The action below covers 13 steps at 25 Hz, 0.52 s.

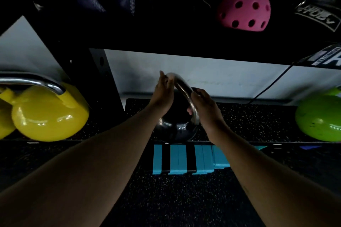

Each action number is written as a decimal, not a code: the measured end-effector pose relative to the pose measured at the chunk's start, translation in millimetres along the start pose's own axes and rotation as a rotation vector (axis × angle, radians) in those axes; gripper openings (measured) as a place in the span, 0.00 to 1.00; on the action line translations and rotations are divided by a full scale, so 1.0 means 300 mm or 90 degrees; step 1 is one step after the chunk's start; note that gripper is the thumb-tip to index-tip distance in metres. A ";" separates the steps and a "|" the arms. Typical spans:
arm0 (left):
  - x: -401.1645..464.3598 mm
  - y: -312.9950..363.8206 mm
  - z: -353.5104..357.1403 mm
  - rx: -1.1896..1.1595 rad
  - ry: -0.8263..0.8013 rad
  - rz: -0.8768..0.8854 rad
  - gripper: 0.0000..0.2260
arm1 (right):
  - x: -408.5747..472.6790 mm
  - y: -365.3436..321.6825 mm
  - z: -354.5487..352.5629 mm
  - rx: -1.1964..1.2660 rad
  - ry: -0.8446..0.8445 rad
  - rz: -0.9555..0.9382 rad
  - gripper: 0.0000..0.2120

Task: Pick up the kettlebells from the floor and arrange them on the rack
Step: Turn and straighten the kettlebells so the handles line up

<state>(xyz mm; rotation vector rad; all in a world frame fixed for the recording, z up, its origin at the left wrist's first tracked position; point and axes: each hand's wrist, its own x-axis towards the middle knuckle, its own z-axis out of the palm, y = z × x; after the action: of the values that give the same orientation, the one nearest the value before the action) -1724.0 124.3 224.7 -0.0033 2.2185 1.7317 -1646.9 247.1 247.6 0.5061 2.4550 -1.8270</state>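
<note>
A glossy black kettlebell [175, 127] with a steel handle stands on the rack's low shelf [249, 116], straight ahead of me. My left hand [163, 94] rests flat against the left side of the handle with its fingers stretched upward. My right hand [204, 105] wraps the right side of that handle. To the left, a yellow kettlebell [48, 116] with a chrome handle sits on the same shelf level. A green kettlebell [321, 118] sits at the right edge.
A black rack upright [96, 72] stands between the yellow kettlebell and the black one. The upper shelf holds a pink perforated ball [243, 9] and dark straps. Blue-striped pads [186, 158] lie on the speckled rubber floor below. A black cable [273, 83] runs along the white wall.
</note>
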 end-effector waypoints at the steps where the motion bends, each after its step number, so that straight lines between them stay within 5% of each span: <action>1: -0.018 -0.009 0.015 -0.024 0.007 0.001 0.27 | 0.004 -0.001 -0.010 0.036 -0.024 -0.002 0.17; 13: 0.073 -0.025 -0.047 0.011 -0.087 0.025 0.26 | 0.013 0.009 0.137 0.147 0.059 0.039 0.20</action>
<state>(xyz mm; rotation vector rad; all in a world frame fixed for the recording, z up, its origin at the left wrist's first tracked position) -1746.7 113.2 215.0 0.1579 2.1487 1.6793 -1656.6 210.1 231.8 0.6835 2.2654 -2.1201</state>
